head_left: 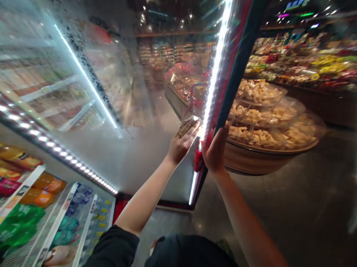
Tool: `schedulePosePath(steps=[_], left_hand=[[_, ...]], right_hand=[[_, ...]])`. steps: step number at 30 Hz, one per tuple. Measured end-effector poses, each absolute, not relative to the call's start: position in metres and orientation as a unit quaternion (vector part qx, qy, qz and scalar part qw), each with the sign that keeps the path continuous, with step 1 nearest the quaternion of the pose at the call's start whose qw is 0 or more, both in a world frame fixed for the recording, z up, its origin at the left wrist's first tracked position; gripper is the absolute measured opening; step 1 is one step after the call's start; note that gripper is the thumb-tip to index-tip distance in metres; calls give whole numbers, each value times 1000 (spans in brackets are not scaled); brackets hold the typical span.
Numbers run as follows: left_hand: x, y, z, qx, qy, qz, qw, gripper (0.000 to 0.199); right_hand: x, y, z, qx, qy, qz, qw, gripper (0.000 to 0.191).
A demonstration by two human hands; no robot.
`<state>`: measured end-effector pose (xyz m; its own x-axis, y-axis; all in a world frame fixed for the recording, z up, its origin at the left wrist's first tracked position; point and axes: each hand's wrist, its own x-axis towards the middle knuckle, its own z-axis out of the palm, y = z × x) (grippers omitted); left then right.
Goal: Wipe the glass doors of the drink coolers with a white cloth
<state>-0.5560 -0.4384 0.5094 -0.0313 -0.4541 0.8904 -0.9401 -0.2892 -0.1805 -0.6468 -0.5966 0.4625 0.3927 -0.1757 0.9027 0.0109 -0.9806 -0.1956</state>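
In a shop (270, 219), left fingers (191, 128) together press a white cloth (195, 118) to the glass door (152, 160), right fingers (221, 138) clasping its frame (243, 53).

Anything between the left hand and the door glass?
Yes: what looks like a white cloth or paper, under the left hand, beside the door's light strip. Nothing else visible stands between hand and door glass.

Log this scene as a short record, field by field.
Left hand: left hand flat over a white cloth, against the glass door beside its bright light strip
Right hand: right hand at the door's dark outer frame
Door: standing open
Lower left: shelved drink bottles, including green and orange
Beyond door: round tiered display of pale pieces
Unclear: cloth's material
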Motion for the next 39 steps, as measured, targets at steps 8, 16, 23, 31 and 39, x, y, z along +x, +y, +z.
schedulePosePath(steps=[8,16,23,31,39], left_hand=[[-553,-435,513,670,-432,503,334,67],[-549,-432,487,650,-533,488,235,58],[-546,-418,477,661,-454,537,263,52],[-547,-421,485,674,-525,476,208,55],[-535,-399,489,648,-492,532,235,63]], right_hand=[[-647,-594,466,-846,20,-524,95,68],[-646,-594,466,-850,8,-518,91,71],[-643,-595,464,-831,5,-553,62,69],[-656,-575,469,-802,41,-596,5,76],[-654,-555,470,-835,-16,-550,-13,68]])
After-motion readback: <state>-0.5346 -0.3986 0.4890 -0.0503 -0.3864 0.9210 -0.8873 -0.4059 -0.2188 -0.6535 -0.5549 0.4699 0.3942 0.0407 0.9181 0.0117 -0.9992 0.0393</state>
